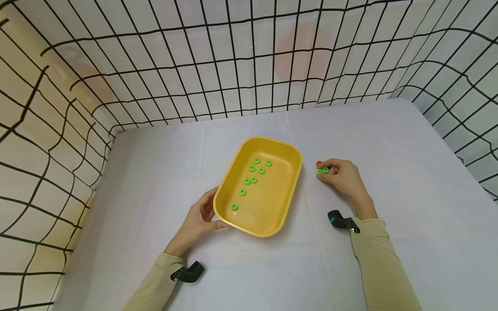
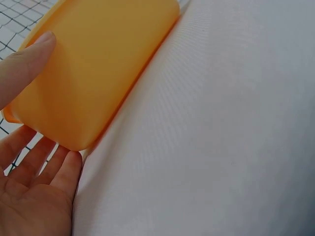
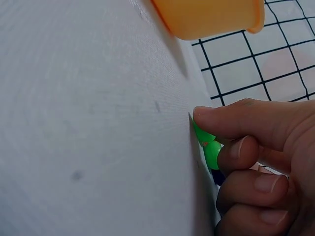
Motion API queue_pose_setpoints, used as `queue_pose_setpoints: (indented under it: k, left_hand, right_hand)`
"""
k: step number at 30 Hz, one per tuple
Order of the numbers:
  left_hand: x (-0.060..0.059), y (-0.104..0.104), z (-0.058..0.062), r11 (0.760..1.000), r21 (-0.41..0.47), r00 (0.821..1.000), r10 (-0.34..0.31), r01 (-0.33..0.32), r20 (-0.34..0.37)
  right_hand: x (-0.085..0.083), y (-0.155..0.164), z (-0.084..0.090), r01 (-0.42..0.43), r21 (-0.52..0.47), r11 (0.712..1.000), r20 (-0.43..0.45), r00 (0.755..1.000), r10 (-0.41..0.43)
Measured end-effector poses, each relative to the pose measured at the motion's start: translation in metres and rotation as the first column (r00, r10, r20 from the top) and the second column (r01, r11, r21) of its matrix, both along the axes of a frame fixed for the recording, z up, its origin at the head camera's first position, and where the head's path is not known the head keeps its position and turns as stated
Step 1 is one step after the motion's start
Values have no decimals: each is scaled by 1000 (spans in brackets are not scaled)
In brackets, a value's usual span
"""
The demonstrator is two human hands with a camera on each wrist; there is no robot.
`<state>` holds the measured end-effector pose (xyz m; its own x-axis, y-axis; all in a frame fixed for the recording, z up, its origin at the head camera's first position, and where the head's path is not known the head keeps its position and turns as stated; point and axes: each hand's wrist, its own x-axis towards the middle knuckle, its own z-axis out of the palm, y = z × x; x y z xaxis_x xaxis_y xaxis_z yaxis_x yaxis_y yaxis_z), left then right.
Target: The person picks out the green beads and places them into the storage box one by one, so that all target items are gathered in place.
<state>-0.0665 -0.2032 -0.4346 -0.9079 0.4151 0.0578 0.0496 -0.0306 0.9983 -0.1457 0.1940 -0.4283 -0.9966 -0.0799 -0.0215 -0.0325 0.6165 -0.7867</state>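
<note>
Beige sleeves come in from the near edge of the table (image 1: 389, 142), each wrist carrying a small black mount. The left hand (image 1: 199, 221) lies against the near left corner of the yellow tray (image 1: 272, 216); the left wrist view shows its thumb (image 2: 24, 64) pressed to the tray's outer wall and its straight fingers (image 2: 61, 169) spread along the base, cupping the tray rather than gripping it. The tray sits on the white cloth around the middle of the table, turned at a slant, and eight green rings (image 1: 253, 179) lie scattered across its floor, one of them alone near the corner closest to the left hand. To the right of the tray, apart from it, the right hand (image 1: 344, 177) rests on the cloth with its fingers curled, pinching two green rings (image 1: 322, 171) between thumb and fingertips; the right wrist view shows these rings (image 3: 209, 147) held right at the cloth. An orange ring (image 1: 319, 163) lies just beyond them on the table. Past the far edge, a white wall with a black grid (image 1: 249, 65) closes in the table on three sides.
</note>
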Motion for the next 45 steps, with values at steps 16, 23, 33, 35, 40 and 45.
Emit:
queue_pose_setpoints:
  k: [16, 23, 33, 35, 40, 45]
  left_hand:
    - [0, 0, 1, 1000, 1, 1000, -1, 1, -1]
    - [-1, 0, 0, 1000, -13, 1000, 4, -3, 10]
    - [0, 0, 1, 1000, -12, 1000, 6, -6, 3]
    - [0, 0, 1, 1000, -14, 1000, 7, -7, 8]
    - [0, 0, 2, 1000, -12, 1000, 5, -4, 10]
    - [0, 1, 1, 1000, -3, 1000, 6, -6, 10]
  right_hand:
    - [0, -2, 1, 4, 11, 1000, -16, 1000, -4]
    - [-6, -7, 18, -2, 17, 1000, -2, 1000, 2]
    - [-29, -44, 76, -32, 1, 999, -24, 999, 32]
    - [-34, -60, 90, -73, 28, 997, -41, 996, 74]
    - [-44, -108, 112, -246, 134, 960, -53, 965, 255]
    - [-51, -153, 112, -428, 283, 858, 65, 902, 428]
